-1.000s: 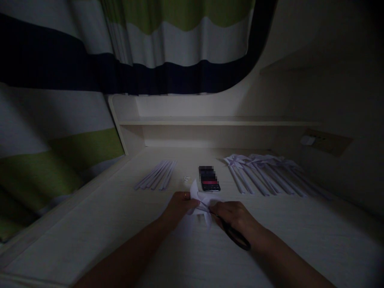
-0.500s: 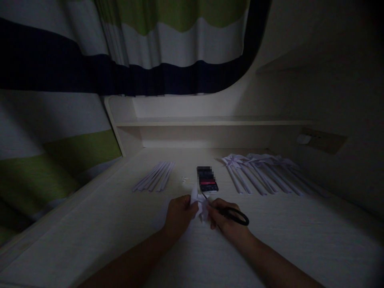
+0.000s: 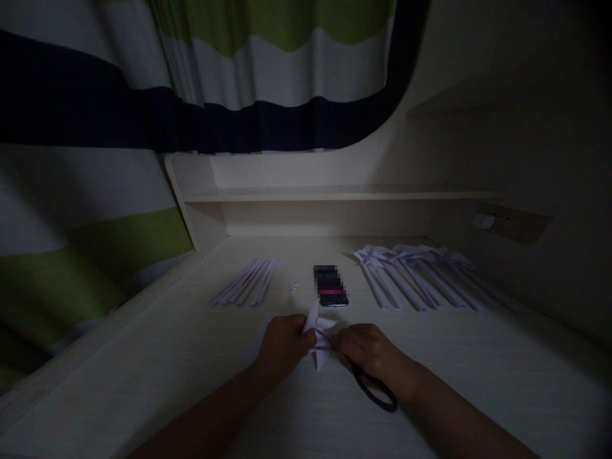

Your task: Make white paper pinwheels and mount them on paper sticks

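Note:
In dim light, my left hand (image 3: 284,344) pinches a small folded piece of white paper (image 3: 317,335) just above the pale desk (image 3: 191,357). My right hand (image 3: 370,354) is closed round black-handled scissors (image 3: 375,387), whose blades point into the paper and whose handle loop hangs below the hand. Both hands meet at the paper, near the middle of the desk and a little in front of a phone (image 3: 329,286).
A row of white paper strips (image 3: 248,288) lies at the back left and several finished paper pieces on sticks (image 3: 421,277) at the back right. A shelf (image 3: 335,194) runs along the back wall, a striped curtain (image 3: 143,95) hangs above, and a wall socket (image 3: 514,223) sits on the right.
My right hand turned over: half a second ago the scissor handle stood up to its right, now it hangs below the hand. The paper stayed between both hands.

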{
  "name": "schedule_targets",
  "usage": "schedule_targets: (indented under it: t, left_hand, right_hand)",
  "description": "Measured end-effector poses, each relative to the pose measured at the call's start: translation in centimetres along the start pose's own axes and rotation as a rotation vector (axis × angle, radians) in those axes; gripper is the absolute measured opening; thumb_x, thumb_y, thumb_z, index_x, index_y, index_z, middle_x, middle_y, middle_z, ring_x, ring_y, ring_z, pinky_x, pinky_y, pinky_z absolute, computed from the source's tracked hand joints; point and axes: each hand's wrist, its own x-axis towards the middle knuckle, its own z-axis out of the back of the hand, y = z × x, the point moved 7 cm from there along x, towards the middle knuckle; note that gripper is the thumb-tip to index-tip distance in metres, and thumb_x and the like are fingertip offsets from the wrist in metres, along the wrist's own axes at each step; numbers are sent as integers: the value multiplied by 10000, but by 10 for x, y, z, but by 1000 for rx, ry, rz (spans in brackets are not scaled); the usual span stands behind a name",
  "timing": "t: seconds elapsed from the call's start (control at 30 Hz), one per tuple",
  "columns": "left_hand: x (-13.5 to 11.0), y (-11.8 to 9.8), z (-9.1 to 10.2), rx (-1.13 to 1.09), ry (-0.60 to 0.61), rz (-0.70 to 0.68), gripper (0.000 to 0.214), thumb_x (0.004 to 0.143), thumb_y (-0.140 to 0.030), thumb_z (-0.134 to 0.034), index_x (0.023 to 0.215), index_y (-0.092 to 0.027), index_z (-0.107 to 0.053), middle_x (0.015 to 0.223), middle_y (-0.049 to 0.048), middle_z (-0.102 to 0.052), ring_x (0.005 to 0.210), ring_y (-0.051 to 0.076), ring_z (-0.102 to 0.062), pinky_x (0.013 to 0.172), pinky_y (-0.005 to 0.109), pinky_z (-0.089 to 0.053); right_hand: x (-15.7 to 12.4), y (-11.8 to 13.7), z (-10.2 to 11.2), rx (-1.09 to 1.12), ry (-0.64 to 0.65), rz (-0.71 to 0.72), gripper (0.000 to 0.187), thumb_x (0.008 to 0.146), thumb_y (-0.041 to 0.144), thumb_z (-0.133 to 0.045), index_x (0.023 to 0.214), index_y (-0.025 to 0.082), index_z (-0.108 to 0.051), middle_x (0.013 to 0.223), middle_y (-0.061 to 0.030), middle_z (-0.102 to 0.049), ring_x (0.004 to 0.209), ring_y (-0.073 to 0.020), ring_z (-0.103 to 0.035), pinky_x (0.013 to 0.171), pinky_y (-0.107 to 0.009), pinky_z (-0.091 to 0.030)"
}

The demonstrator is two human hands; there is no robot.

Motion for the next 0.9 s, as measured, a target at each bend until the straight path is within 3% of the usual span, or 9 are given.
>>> schedule_targets:
  t: [0.13, 0.23, 0.37, 0.43, 0.5, 0.6, 0.67, 0.8, 0.9]
  left_hand:
    - [-3, -7, 7, -22, -73, -17, 206, 666, -284, -447, 517, -156, -510, 471, -41, -434, 468, 89, -410, 439, 180, -251]
    - [-7, -11, 11, -41, -154, 1, 237, 681, -305, -444, 503, -156, -496, 461, -40, -434, 452, 86, -409, 438, 183, -249]
    - [-10, -11, 11, -55, -230, 17, 252, 691, -319, -448, 509, -156, -510, 453, -39, -452, 442, 84, -410, 447, 186, -261]
    - [-11, -11, 10, -46, -251, 9, 247, 698, -312, -446, 525, -155, -528, 465, -36, -472, 455, 86, -427, 462, 186, -274]
    - [-11, -11, 10, -30, -260, 1, 243, 707, -307, -439, 560, -155, -559, 492, -28, -505, 476, 92, -453, 481, 189, -290]
    - [-11, -11, 9, -11, -246, -6, 237, 708, -306, -440, 608, -156, -593, 527, -16, -542, 500, 104, -475, 497, 195, -304]
    - [-10, -10, 7, -22, -212, -4, 233, 704, -303, -443, 602, -156, -591, 520, -16, -541, 494, 106, -476, 487, 195, -300]
    - [-9, -9, 1, -43, -123, -10, 215, 686, -280, -448, 554, -157, -564, 506, -19, -529, 487, 108, -473, 464, 192, -282]
    - [-9, -9, -1, -29, -82, 6, 179, 656, -247, -459, 521, -160, -540, 495, -26, -515, 478, 103, -455, 452, 191, -268]
  right_hand:
    - [3, 1, -2, 76, -68, -106, 177, 837, 165, -388, 736, 158, -534, 612, -31, -579, 526, -120, -522, 509, -235, -406]
    - [0, -9, -7, 221, -224, -379, 165, 815, 200, -417, 721, 158, -546, 535, -3, -565, 433, -102, -509, 448, -213, -399]
    - [-13, -24, -23, 627, -387, -871, 237, 785, 305, -474, 588, 176, -493, 398, 42, -499, 336, -86, -471, 360, -185, -360]
    - [-16, -26, -30, 803, -446, -1005, 267, 769, 335, -497, 555, 180, -462, 381, 47, -488, 323, -80, -457, 350, -180, -348]
    - [-17, -27, -33, 908, -487, -1040, 286, 766, 348, -503, 541, 180, -447, 374, 48, -483, 320, -77, -449, 359, -181, -352]
    - [-17, -31, -34, 866, -447, -994, 283, 783, 346, -485, 557, 177, -452, 375, 49, -475, 325, -79, -446, 361, -184, -351]
    - [-14, -32, -27, 677, -362, -855, 269, 798, 316, -466, 568, 177, -462, 393, 46, -474, 335, -80, -443, 359, -184, -336]
    - [0, -9, -5, 182, -204, -211, 195, 815, 194, -397, 675, 157, -529, 532, -9, -544, 455, -113, -499, 457, -225, -376]
    - [-1, -2, -4, 52, -75, 4, 189, 830, 158, -368, 744, 157, -537, 607, -39, -566, 532, -133, -514, 517, -253, -393]
